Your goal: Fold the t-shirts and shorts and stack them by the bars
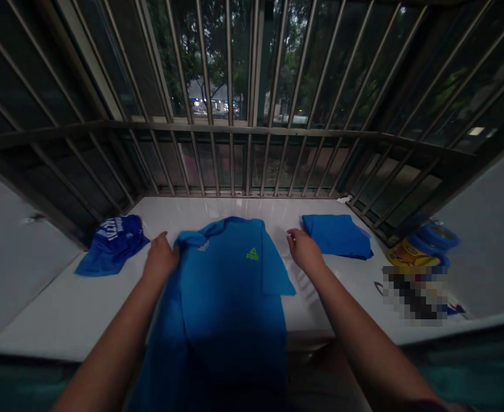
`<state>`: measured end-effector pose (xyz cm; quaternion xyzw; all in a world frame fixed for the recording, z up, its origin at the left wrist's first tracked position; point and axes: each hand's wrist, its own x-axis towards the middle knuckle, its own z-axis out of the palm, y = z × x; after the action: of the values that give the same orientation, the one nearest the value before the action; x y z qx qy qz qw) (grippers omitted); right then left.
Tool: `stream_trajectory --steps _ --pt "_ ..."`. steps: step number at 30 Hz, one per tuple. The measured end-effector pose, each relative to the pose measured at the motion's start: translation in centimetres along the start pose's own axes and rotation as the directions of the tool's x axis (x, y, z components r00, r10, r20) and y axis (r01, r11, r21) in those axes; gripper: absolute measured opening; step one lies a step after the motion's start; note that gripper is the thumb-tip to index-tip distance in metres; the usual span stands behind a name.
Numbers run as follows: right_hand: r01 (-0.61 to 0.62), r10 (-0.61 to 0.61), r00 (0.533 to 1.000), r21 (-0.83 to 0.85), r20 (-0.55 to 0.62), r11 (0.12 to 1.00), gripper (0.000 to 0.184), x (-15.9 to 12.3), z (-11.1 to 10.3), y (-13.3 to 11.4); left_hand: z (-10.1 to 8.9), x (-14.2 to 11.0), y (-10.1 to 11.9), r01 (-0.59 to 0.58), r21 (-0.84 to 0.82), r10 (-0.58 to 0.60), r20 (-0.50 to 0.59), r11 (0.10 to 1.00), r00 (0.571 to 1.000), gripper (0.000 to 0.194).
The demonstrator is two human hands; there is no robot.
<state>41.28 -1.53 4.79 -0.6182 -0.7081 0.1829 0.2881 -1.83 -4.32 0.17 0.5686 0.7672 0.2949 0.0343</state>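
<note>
Head view: our left hand (161, 257) lies on the shoulder of the blue T-shirt (228, 286), grip unclear; our right hand (304, 250) is open and empty. Uneven pulling could skew the shirt.

Bare left hand (161, 258), bare right hand (306, 252)

Blue short-sleeved T-shirt (230, 292) found spread lengthwise on the white table (75, 309), lower part draped past near edge, green logo (252, 254) facing up
</note>
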Motion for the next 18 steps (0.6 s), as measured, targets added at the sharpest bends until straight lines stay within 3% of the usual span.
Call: stream_trajectory --steps 2,5,7,9,11,14,18 --pt "0.061 -0.06 0.998 -0.042 0.024 0.997 0.031 -2.6 3.7 0.0 2.3 -1.5 0.4 -0.127 0.024 0.125 0.066 0.992 0.99 0.054" --pt "0.194 -0.179 0.977 -0.133 0.117 0.972 0.044 -7.0 9.5 0.9 6.2 -5.4 1.0 -0.339 -0.008 0.332 0.226 0.941 0.916 0.045" --pt "0.188 -0.166 0.98 -0.237 0.11 0.953 0.049 -8.7 12.3 2.4 8.3 -8.3 1.1 -0.383 0.038 0.35 0.328 0.923 0.877 0.046" --pt "0.124 -0.113 0.992 -0.208 0.063 0.97 0.04 -9.1 13.6 4.2 9.7 -10.8 0.6 -0.4 0.102 0.337 0.377 0.911 0.863 0.051" --pt "0.08 -0.077 0.996 -0.067 0.049 0.995 0.034 -8.5 13.2 6.0 10.3 -12.7 -0.1 -0.41 0.147 0.335 0.369 0.9 0.867 0.056" --pt "0.038 -0.042 0.998 0.081 0.051 0.996 0.044 -6.6 10.6 8.6 10.3 -14.6 -1.2 -0.415 0.164 0.348 0.324 0.895 0.88 0.061" --pt "-0.136 0.152 0.978 0.117 -0.142 0.984 0.064 -4.0 5.4 12.5 10.1 -15.6 -1.5 -0.409 0.154 0.35 0.307 0.9 0.885 0.061"
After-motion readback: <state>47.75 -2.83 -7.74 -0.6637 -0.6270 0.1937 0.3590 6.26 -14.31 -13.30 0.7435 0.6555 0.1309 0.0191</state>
